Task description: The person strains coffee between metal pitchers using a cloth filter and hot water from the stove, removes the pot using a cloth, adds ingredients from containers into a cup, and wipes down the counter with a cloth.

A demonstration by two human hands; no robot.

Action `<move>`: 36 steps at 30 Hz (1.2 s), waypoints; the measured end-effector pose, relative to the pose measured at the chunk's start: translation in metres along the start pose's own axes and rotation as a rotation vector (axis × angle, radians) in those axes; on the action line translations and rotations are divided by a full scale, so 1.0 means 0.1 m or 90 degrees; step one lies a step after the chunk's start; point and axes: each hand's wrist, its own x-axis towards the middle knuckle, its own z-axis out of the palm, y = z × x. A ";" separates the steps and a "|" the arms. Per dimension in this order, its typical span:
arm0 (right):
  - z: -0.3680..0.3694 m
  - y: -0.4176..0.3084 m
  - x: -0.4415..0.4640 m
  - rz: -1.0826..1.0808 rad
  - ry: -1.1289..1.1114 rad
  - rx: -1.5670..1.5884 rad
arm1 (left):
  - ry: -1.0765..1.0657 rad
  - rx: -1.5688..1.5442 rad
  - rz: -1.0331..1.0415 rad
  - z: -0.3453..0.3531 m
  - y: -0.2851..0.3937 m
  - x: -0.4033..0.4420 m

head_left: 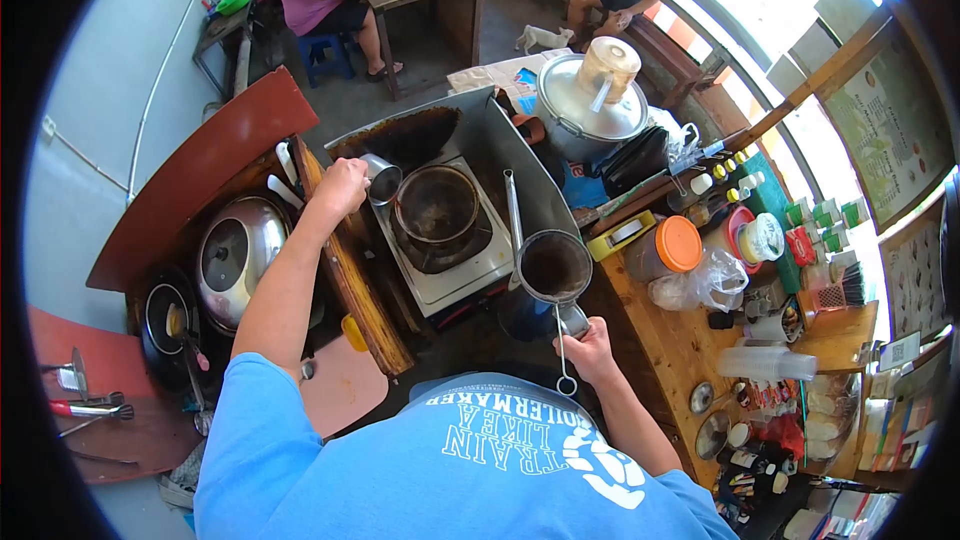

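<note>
My left hand [345,187] is closed on a small metal mug [384,183], which tilts beside a dark, stained pot [437,204]. That pot sits on the burner of a white gas stove [452,283]. Lower right, my right hand [588,348] grips the handle of a tall metal jug [540,318]. A round strainer [554,266] with a dark inside rests over the jug's mouth. Its long handle [513,208] points away from me, and a thin rod with a ring end [565,365] hangs toward my shirt.
Metal guards [530,155] surround the stove; a wooden ledge [350,270] runs at left. Behind stands a large lidded pot [592,105]. Jars, including one with an orange lid [679,245], crowd the right counter. Two people sit farther off, near a small white animal [544,37].
</note>
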 end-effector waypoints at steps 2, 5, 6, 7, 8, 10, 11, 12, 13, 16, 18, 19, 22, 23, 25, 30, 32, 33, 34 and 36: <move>-0.01 0.01 0.01 -0.003 0.000 0.002 | 0.004 -0.010 -0.008 0.01 -0.03 0.04; 0.00 -0.04 0.01 -0.003 -0.011 -0.009 | 0.017 0.000 0.000 0.04 -0.06 0.09; 0.01 -0.05 0.01 -0.002 -0.005 -0.005 | 0.015 -0.001 0.001 0.05 -0.07 0.09; 0.02 -0.05 0.02 -0.001 0.002 0.000 | 0.037 -0.011 0.009 0.06 -0.07 0.10; 0.01 -0.04 0.02 0.001 0.003 0.000 | 0.058 -0.022 0.016 0.08 -0.08 0.10; -0.02 -0.03 0.03 0.011 -0.024 0.008 | 0.056 -0.017 0.010 0.05 -0.03 0.09; -0.01 -0.01 0.03 0.014 -0.024 0.008 | 0.055 -0.012 0.004 0.04 0.00 0.08; 0.01 -0.02 0.03 0.009 -0.007 0.008 | 0.053 -0.013 0.003 0.03 0.04 0.05; 0.03 -0.03 0.04 0.003 0.012 0.008 | 0.048 -0.015 0.015 0.00 0.09 0.01; 0.05 -0.08 0.05 0.007 0.009 0.026 | 0.036 -0.028 0.042 0.07 0.19 -0.07; 0.04 -0.07 0.05 0.001 0.006 0.035 | 0.032 -0.043 0.068 0.13 0.26 -0.15; 0.01 -0.04 0.06 0.000 -0.007 0.034 | 0.030 -0.043 0.066 0.15 0.30 -0.20; 0.05 -0.08 0.07 -0.005 -0.009 0.035 | 0.003 -0.023 0.072 0.19 0.42 -0.30; 0.07 -0.10 0.08 -0.009 0.001 0.038 | 0.003 -0.023 0.071 0.21 0.45 -0.33; 0.07 -0.09 0.09 -0.005 -0.001 0.039 | 0.012 -0.019 0.096 0.24 0.48 -0.38; 0.07 -0.07 0.09 0.009 -0.005 0.054 | 0.015 -0.036 0.097 0.26 0.53 -0.44; 0.03 -0.01 0.09 0.002 -0.025 0.061 | 0.010 -0.029 0.096 0.27 0.51 -0.43; 0.05 -0.04 0.09 0.002 -0.025 0.060 | 0.011 -0.029 0.096 0.26 0.51 -0.43; 0.08 -0.08 0.08 0.003 -0.013 0.044 | 0.004 -0.022 0.085 0.25 0.51 -0.43; 0.09 -0.10 0.07 0.003 -0.001 0.026 | -0.001 -0.016 0.075 0.24 0.53 -0.42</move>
